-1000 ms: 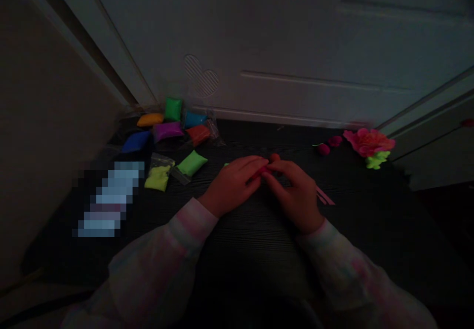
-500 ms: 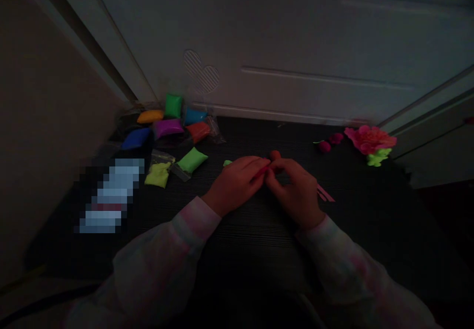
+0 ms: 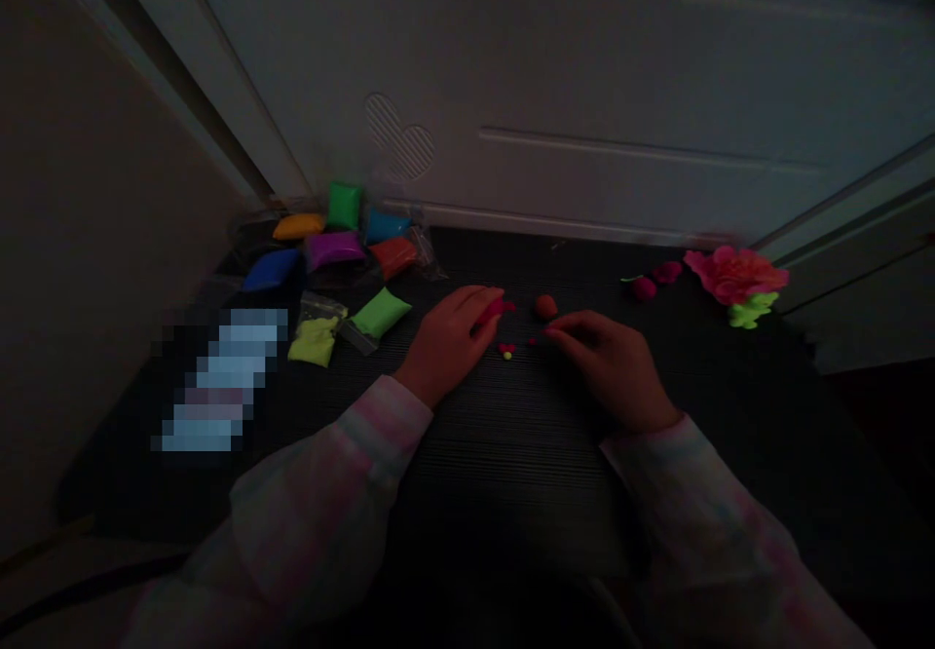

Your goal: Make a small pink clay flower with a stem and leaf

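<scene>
The light is dim. My left hand (image 3: 449,342) rests on the dark mat (image 3: 511,435) with its fingers curled round a piece of pink-red clay (image 3: 494,310). My right hand (image 3: 610,368) lies a little to the right, its fingertips pinched near tiny clay crumbs (image 3: 506,349) on the mat. A small red clay ball (image 3: 544,306) sits just beyond the gap between the two hands. What the right fingertips hold, if anything, is too small to see.
Several coloured clay packets (image 3: 332,240) lie at the back left, two green ones (image 3: 380,313) nearer. A pink clay flower (image 3: 736,275) with green leaves and two dark pink balls (image 3: 653,281) sit at the back right. A white door (image 3: 547,94) stands behind.
My hands were pressed together over the pink clay; now they have drawn apart, the left keeping the clay. The crumbs and the red ball now show between them.
</scene>
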Tool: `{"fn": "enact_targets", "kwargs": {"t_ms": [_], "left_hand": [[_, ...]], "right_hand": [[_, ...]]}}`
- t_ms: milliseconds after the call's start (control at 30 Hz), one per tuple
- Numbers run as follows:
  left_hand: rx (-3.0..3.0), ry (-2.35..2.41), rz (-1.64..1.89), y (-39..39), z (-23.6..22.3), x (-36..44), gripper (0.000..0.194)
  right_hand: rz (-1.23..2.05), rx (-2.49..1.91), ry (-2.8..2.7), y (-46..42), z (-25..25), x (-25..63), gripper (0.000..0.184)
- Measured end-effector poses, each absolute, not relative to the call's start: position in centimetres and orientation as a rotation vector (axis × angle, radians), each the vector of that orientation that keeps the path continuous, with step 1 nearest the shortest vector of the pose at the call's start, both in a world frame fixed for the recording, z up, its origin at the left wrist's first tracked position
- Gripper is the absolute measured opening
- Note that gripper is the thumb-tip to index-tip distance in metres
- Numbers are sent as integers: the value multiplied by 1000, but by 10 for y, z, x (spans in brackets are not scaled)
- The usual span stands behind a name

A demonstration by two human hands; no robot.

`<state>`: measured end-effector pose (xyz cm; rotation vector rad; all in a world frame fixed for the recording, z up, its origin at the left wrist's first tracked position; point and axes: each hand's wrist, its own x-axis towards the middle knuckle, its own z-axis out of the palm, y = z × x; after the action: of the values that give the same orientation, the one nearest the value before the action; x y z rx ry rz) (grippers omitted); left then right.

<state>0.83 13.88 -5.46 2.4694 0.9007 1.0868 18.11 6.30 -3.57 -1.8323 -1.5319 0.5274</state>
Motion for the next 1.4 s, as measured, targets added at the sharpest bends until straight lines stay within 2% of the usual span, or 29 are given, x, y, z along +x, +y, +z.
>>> {"fn": "enact_targets", "kwargs": {"t_ms": [300,533,667,800,933,1033,1167,1400], "left_hand": [[2481,877,1090,142,-60,10,24],[2472,862,1076,141,-61,10,24],[2466,875,1039,141,-62,10,25],[2476,873,1021,140,-61,11,27],[2479,861,1004,140,-60,11,27],[2478,866,966,141,-60,11,28],[2478,894,933,142,-62,11,29],[2489,870,928,142,-63,11,30]], "right_hand": [[515,-1816,-1773,68,-42,178,5],[472,-1867,-1807,69,-46,176,16],[489,-1809,-1861,69,-45,176,11],[758,-1779,-1526,67,-40,177,9],[1177,-1431,-1054,64,-33,176,15],[1365,-1234,-876,62,-28,173,13],[1469,-1140,-760,58,-22,171,12],[1449,-1050,-711,56,-20,171,14]]}}
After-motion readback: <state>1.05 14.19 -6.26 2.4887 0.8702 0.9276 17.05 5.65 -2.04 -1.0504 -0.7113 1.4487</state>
